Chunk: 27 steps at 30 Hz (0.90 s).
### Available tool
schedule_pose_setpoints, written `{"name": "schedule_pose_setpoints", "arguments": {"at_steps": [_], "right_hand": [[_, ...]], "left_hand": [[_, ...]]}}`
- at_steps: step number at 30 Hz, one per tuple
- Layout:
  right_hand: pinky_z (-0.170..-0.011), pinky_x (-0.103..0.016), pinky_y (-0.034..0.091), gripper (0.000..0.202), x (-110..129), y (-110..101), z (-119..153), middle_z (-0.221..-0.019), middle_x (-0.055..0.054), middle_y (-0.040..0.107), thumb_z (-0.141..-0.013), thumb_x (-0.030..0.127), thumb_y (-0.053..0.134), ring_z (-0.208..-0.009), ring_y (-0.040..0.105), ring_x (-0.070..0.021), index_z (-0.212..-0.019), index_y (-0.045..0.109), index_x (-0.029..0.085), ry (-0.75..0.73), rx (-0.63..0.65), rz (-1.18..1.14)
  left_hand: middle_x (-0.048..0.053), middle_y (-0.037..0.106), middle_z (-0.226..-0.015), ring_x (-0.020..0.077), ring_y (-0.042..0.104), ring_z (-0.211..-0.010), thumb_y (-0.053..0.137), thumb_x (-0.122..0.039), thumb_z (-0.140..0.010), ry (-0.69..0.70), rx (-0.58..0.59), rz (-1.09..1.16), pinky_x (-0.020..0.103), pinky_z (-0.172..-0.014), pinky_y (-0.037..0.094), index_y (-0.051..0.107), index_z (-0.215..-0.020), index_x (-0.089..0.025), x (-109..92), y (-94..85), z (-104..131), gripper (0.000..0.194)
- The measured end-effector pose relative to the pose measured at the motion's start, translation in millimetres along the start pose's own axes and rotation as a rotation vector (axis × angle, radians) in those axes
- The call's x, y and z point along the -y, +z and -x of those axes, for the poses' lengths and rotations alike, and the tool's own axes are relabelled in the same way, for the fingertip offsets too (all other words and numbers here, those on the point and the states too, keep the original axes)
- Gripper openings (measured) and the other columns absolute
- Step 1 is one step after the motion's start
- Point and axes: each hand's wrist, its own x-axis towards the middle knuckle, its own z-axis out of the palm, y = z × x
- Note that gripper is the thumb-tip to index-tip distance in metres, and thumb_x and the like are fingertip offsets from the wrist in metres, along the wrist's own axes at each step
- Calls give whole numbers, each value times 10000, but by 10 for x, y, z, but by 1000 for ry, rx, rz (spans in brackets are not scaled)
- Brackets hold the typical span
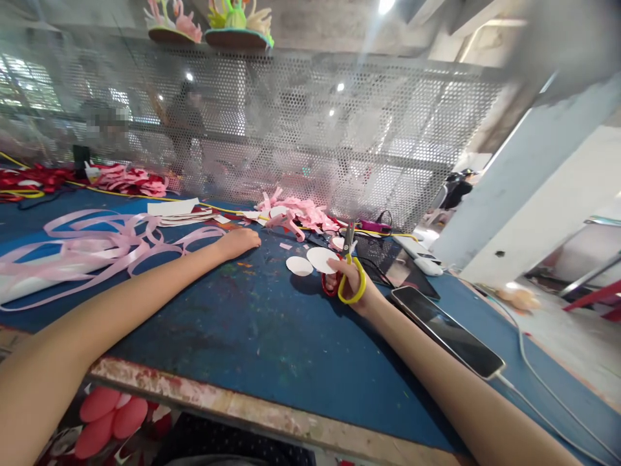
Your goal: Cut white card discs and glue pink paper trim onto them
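Note:
My right hand (363,291) is wrapped around a pair of scissors (357,291) with one yellow and one red handle, blades pointing up and away. White paper ovals (320,260) show at the fingertips of that hand, and it grips at least one of them along with the scissors. My left hand (240,243) rests low over the blue table, its fingers curled in. Whatever it may hold is hidden. Close by it lie a stack of white paper pieces (177,210) and loops of pale pink ribbon (116,243).
A heap of pink ribbon pieces (303,213) lies behind my hands. A phone (449,330) with a cable and a dark tablet-like device (402,265) are at the right. A perforated metal screen (291,123) stands along the back of the blue table (272,349).

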Motion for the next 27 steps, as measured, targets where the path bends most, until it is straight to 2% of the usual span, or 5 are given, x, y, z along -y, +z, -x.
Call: {"name": "schedule_pose_setpoints", "arguments": {"at_steps": [7, 14, 21, 27], "right_hand": [[-406, -231, 343, 312, -20, -8, -15, -408, 50, 432, -616, 343, 731, -393, 402, -75, -532, 482, 175, 2, -7, -3], [-398, -232, 341, 320, -18, -12, -20, -402, 47, 442, -598, 346, 738, -391, 406, -78, -522, 474, 180, 11, -3, -3], [-403, -239, 347, 316, -1, -3, -10, -402, 40, 456, -606, 338, 734, -392, 421, -85, -512, 476, 183, 24, -2, 9], [-406, -244, 334, 314, -1, 3, -11, -403, 39, 453, -599, 340, 740, -394, 414, -86, -515, 480, 184, 20, 2, 1]], "left_hand": [[110, 602, -822, 174, 583, -775, 380, -61, -855, -46, 33, -126, 270, -715, 431, 608, -831, -95, -96, 12, 3, 231], [124, 597, -929, 185, 581, -848, 342, -150, -907, -115, -34, -88, 291, -775, 432, 601, -947, -83, -77, 35, 45, 271], [72, 644, -1047, 160, 566, -967, 352, -189, -927, -9, 4, -43, 265, -873, 387, 636, -1055, -155, 7, 28, 50, 313], [94, 664, -957, 183, 575, -922, 394, -156, -902, 33, 63, -131, 280, -833, 393, 649, -993, -134, -26, 1, 17, 272]]}}
